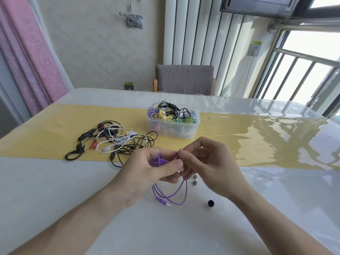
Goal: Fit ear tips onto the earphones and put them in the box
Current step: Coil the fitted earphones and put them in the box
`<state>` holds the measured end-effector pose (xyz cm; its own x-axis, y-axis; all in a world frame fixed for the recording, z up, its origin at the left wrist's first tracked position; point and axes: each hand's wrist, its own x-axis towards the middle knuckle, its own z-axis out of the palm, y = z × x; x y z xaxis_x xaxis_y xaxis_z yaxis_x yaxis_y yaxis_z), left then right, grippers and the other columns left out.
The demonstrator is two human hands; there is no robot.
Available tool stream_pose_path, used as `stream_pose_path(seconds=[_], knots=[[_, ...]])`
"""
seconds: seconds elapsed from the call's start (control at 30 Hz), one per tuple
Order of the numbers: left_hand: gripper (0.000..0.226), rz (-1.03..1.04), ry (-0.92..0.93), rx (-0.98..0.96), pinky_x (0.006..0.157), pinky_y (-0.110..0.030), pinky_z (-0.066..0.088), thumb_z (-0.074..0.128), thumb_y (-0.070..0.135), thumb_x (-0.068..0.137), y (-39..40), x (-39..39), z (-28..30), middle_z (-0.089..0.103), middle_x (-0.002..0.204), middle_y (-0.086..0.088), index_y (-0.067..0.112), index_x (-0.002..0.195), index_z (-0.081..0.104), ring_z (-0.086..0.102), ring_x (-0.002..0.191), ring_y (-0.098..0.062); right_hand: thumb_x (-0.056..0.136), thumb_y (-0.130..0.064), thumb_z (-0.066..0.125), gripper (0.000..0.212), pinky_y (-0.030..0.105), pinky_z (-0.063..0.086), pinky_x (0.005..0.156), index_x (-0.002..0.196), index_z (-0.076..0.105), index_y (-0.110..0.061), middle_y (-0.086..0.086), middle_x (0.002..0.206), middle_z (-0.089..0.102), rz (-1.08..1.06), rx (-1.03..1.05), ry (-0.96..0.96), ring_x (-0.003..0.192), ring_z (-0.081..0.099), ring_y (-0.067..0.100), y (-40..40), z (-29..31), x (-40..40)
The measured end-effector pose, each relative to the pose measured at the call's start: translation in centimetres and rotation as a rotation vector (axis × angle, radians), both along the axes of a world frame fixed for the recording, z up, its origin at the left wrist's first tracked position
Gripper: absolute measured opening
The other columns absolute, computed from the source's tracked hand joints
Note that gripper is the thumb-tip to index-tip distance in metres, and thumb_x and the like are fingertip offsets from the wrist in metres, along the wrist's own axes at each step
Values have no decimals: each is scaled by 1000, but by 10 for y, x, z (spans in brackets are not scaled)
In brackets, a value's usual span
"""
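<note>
My left hand (147, 168) grips a bunched loop of purple earphones (158, 160), whose cable hangs down to a plug (164, 202) lying on the table. My right hand (206, 162) pinches the purple earbud end right beside my left fingers. Two small grey ear tips (194, 179) lie on the table just below my hands. A black ear tip (211, 203) sits nearer to me on the right. The clear plastic box (173, 129), filled with several coloured earphones, stands beyond my hands.
A tangle of black, white and orange earphones (114, 140) lies to the left on the yellow runner (46, 137). A grey chair (184, 80) stands at the table's far side. A window with bars is on the right.
</note>
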<state>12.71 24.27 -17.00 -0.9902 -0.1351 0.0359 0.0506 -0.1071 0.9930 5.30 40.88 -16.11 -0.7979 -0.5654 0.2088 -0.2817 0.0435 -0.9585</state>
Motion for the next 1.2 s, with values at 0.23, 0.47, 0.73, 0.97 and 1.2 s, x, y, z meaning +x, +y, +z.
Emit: stream_pose_path(seconds=[0.23, 0.47, 0.73, 0.97, 1.2], knots=[[34, 15, -3, 24, 61, -26, 55, 69, 13, 73, 0, -1, -1, 72, 80, -17, 2, 105, 72, 70, 73, -25, 86, -11, 78, 12, 30, 55, 59, 82, 68, -4, 9, 72, 74, 26, 88, 64, 63, 69, 19, 5, 4, -6], [30, -10, -37, 26, 50, -22, 43, 69, 19, 76, 1, -1, -1, 65, 75, -15, 4, 102, 74, 56, 62, -19, 83, -14, 78, 9, 25, 54, 60, 87, 76, -6, 9, 71, 74, 46, 116, 26, 60, 68, 17, 12, 16, -9], [30, -54, -251, 212, 45, -21, 36, 66, 17, 76, -1, -4, 2, 61, 71, -10, 1, 101, 69, 55, 57, -18, 88, -21, 73, 11, 26, 56, 72, 91, 79, -29, -14, 81, 75, -253, 714, 264, 78, 69, -1, 54, 8, -68], [31, -97, -331, 241, 44, -23, 37, 66, 20, 75, -4, -4, 3, 58, 69, -7, 3, 101, 69, 54, 54, -18, 87, -23, 73, 12, 11, 46, 65, 96, 79, -28, -14, 81, 72, -155, 852, 326, 77, 63, -2, 44, -6, -68], [28, -83, -325, 262, 44, -23, 35, 63, 30, 82, -2, -4, 4, 56, 67, -5, 6, 95, 69, 52, 53, -16, 88, -25, 75, 8, 6, 39, 60, 94, 77, -30, -15, 78, 68, -158, 843, 379, 73, 59, -6, 45, -3, -68]])
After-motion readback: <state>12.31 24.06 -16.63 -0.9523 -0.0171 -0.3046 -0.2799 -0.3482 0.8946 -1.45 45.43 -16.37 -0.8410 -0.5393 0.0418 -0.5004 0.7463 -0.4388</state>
